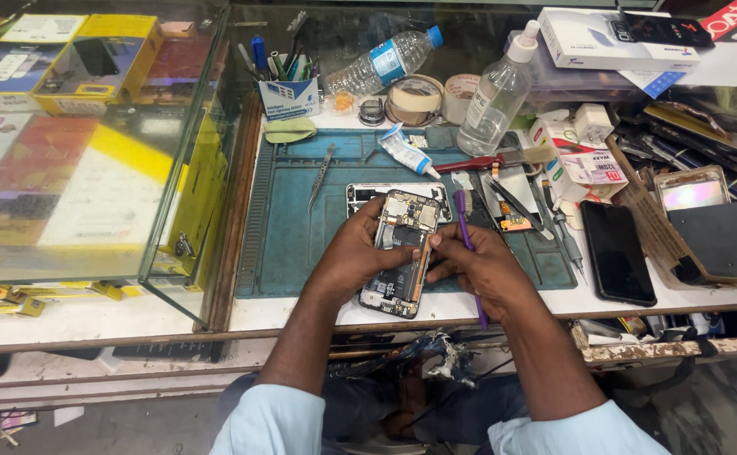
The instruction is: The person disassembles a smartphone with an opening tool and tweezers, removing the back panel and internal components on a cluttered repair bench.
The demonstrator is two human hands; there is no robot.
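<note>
- Opened phone [402, 253] sits between both hands above the blue-green work mat [301, 244], near the front edge of the bench; back cover off, boards and battery area exposed.
- Left hand [353, 253] wraps the phone's left edge, fingers curled around the frame, thumb on top; a firm side grip.
- Right hand [478, 268] pinches a purple brush [468, 244] along its handle, bristle end up past the phone's top corner; its fingertips also touch the phone's right edge.
- Handling judgement: phone looks light, stiff, flat; exposed circuitry and thin flex cables likely fragile, so best held by the rim of the metal frame, not on the board face.
- Frame edges look smooth and somewhat slippery; the two-sided grip seems sensible.
- Brush: thin plastic stick, light, rigid; bristles probably soft.
- A second phone shell [360, 195] lies on the mat just behind the held one, partly hidden.
- Metal tweezers [321, 175] lie on the mat to the left, well apart from the hands.
- Black phone [616, 251] lies flat with its glossy glass face up, right of the mat.
- Clear plastic squeeze bottle [496, 94] stands at the back; small white tube [405, 152] lies near it.
- Tape rolls [414, 98] at the back; glass showcase [90, 143] to the left.
</note>
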